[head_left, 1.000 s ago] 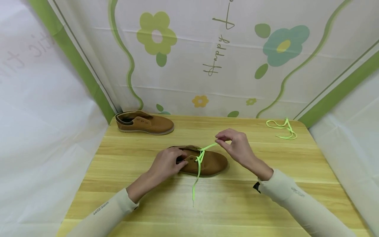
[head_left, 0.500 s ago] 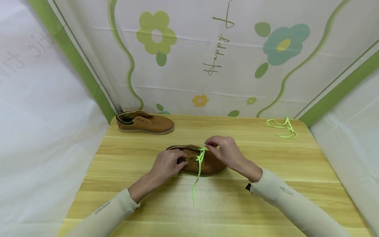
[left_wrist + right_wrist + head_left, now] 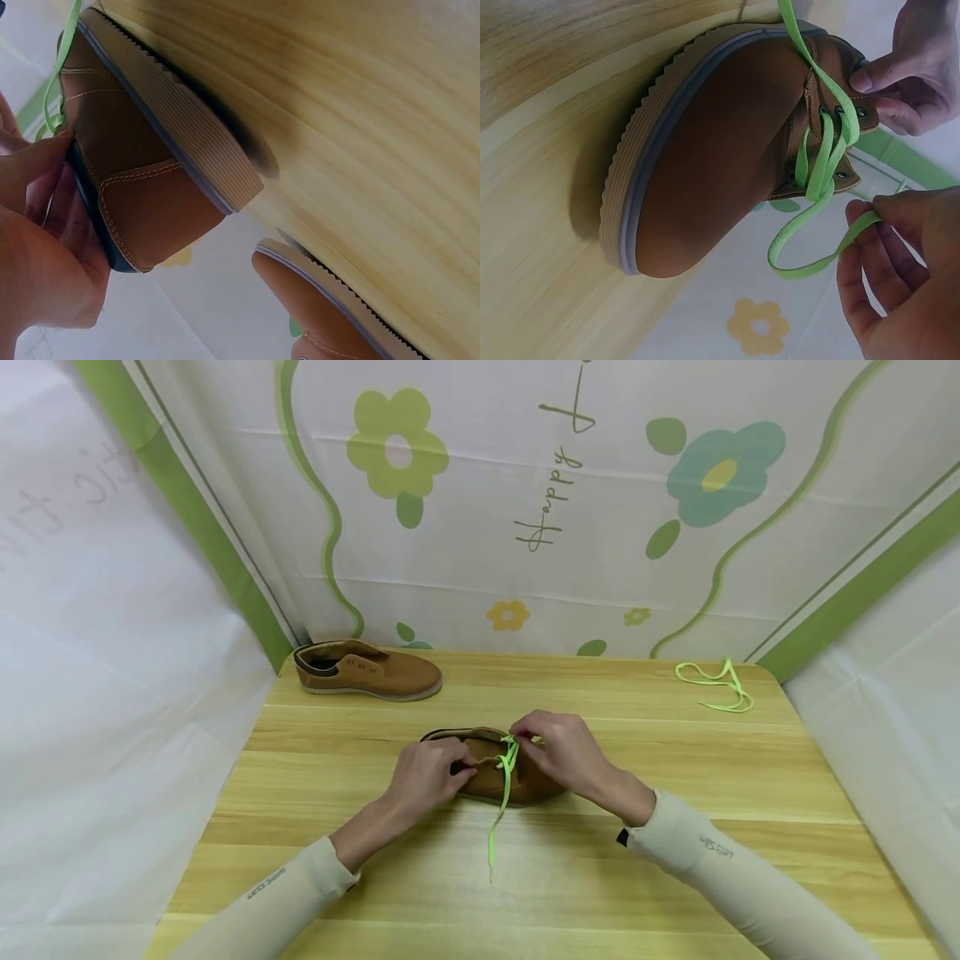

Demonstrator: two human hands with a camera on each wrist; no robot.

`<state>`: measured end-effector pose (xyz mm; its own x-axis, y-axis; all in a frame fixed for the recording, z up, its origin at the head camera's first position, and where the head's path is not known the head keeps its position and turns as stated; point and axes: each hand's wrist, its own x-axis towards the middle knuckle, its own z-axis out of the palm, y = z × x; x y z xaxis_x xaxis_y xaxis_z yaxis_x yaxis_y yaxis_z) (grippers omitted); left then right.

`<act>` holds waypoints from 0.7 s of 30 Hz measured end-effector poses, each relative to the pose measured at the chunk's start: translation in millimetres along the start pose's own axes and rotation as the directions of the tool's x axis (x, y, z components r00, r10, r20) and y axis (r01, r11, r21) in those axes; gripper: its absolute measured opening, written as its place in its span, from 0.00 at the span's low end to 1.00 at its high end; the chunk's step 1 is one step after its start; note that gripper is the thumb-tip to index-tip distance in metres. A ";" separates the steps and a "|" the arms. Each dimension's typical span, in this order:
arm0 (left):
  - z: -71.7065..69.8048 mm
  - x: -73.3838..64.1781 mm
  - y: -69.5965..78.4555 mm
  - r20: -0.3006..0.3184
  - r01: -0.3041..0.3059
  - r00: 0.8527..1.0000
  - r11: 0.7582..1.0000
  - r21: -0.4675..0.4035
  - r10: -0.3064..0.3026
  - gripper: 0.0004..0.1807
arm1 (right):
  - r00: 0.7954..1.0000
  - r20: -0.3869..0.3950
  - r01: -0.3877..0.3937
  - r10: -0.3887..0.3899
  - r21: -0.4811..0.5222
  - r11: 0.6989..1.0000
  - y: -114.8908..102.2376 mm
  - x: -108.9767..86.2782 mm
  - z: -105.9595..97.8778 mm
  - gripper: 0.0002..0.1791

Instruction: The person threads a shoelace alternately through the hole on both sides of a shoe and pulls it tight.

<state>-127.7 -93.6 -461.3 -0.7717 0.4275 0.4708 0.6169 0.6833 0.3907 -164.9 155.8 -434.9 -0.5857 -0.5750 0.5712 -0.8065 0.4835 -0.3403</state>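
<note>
A brown lace-up shoe stands on the table, its toe pointing right. A bright green shoelace runs through its front eyelets, and one end hangs down the near side onto the table. My left hand pinches the near eyelet flap between thumb and fingers, as the right wrist view shows. My right hand holds the other part of the shoelace between thumb and fingertips, beside the far flap, with a slack loop below it. In the left wrist view, the left hand is at the shoe's collar.
A second brown shoe, without a lace, stands at the table's back left. Another green shoelace lies loosely bent at the back right. White printed fabric walls enclose the wooden table at the back and sides.
My right hand has moved left and slightly down toward the eyelets with the shoelace, so the stretch that was taut has gone slack. The left hand has stayed nearly in place on the shoe.
</note>
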 end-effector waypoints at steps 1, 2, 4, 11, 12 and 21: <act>0.5 0.1 -0.2 -0.007 -0.007 1.000 1.000 0.006 0.007 0.10 | 1.000 -0.003 0.007 -0.007 -0.007 1.000 -0.2 0.1 0.7 0.07; 0.9 0.1 -0.3 -0.013 -0.013 1.000 1.000 0.013 0.013 0.10 | 1.000 -0.006 0.014 -0.014 -0.015 1.000 -0.3 0.2 1.5 0.07; 1.7 0.2 -0.6 -0.020 -0.020 1.000 0.999 0.025 0.021 0.12 | 1.000 -0.011 0.028 -0.028 -0.032 0.999 -0.5 0.4 3.2 0.07; 5.1 1.6 -0.3 -0.035 -0.081 0.996 0.996 0.030 0.082 0.14 | 0.998 0.010 0.055 -0.054 -0.089 0.994 -3.2 2.6 6.4 0.07; 5.8 1.7 -0.4 -0.035 -0.092 0.995 0.995 0.032 0.093 0.15 | 0.998 0.015 0.060 -0.058 -0.092 0.994 -3.8 3.2 6.6 0.07; 11.4 0.9 -2.0 -0.016 -0.195 0.980 0.980 0.046 0.196 0.16 | 0.993 0.025 0.120 -0.117 -0.120 0.986 -7.4 5.5 10.3 0.10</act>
<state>-131.3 -87.9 -470.7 -0.6331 0.5441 0.5507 0.7480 0.6133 0.2539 -163.0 142.3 -436.9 -0.4888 -0.6440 0.5885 -0.8552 0.4868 -0.1776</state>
